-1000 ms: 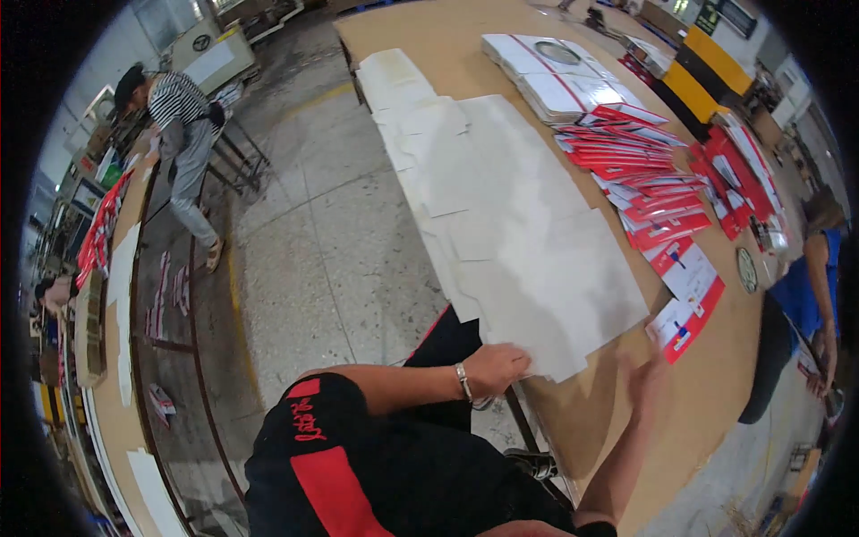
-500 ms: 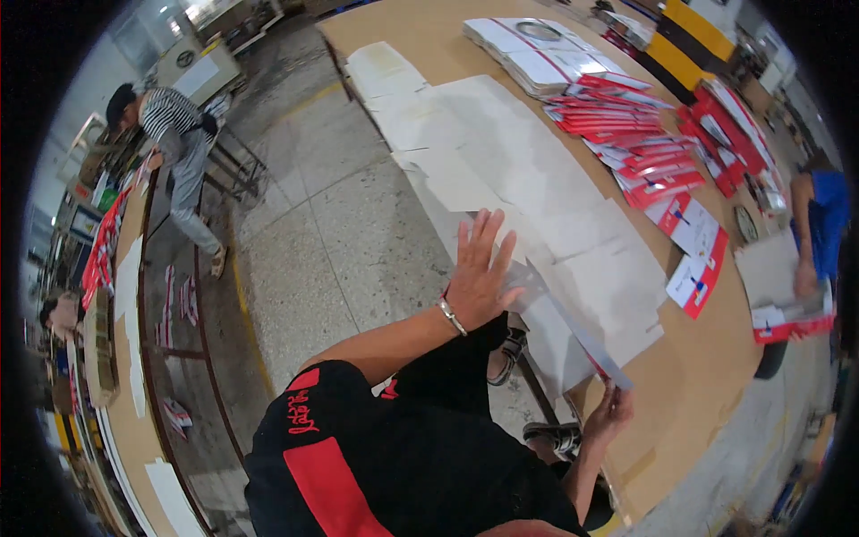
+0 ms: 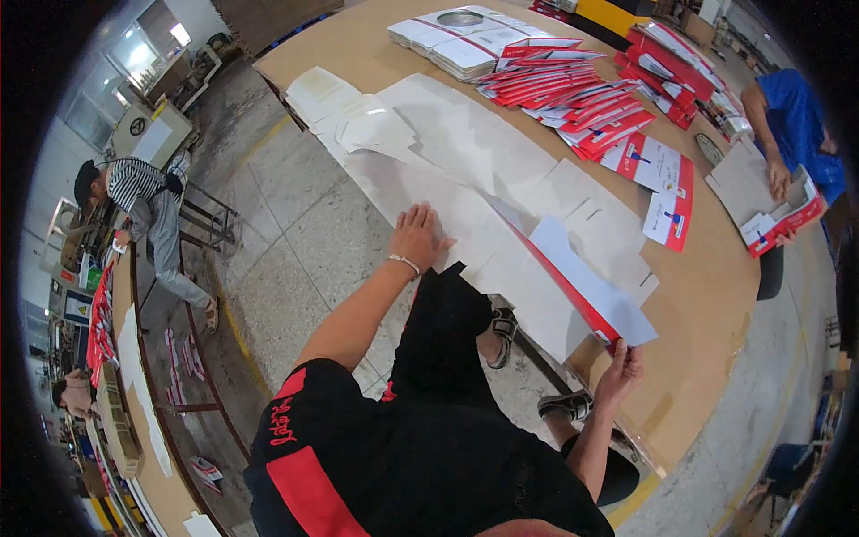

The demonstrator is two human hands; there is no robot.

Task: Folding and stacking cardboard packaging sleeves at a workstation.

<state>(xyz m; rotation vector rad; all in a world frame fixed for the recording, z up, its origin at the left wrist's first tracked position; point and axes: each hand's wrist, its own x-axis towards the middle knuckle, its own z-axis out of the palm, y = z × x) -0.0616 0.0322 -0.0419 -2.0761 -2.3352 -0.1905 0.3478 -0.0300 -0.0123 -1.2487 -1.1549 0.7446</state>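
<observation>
My left hand (image 3: 418, 237) rests with outstretched fingers on the near edge of large pale cardboard sheets (image 3: 465, 125) spread over the table. At the near right corner, my right hand (image 3: 619, 369) pinches the end of a cardboard sheet with a red printed strip (image 3: 573, 288). That sheet's edge is lifted and curls over, so part of its printed side shows beside a bluish-white flap (image 3: 591, 268). Its far end lies among the other pale sheets, and I cannot tell where it stops.
Farther back on the brown table (image 3: 689, 331) are a white stack (image 3: 438, 45) topped by a tape roll (image 3: 460, 18), and fanned red-and-white cardboard pieces (image 3: 573, 94). At right, a co-worker in blue (image 3: 796, 116) holds a red-and-white carton (image 3: 778, 219). Another person (image 3: 148, 192) stands at the left table.
My left hand has come down, fingers less spread, onto the sheets' near edge. My right hand has raised the sheet's corner, exposing more red print. The whole view has shifted.
</observation>
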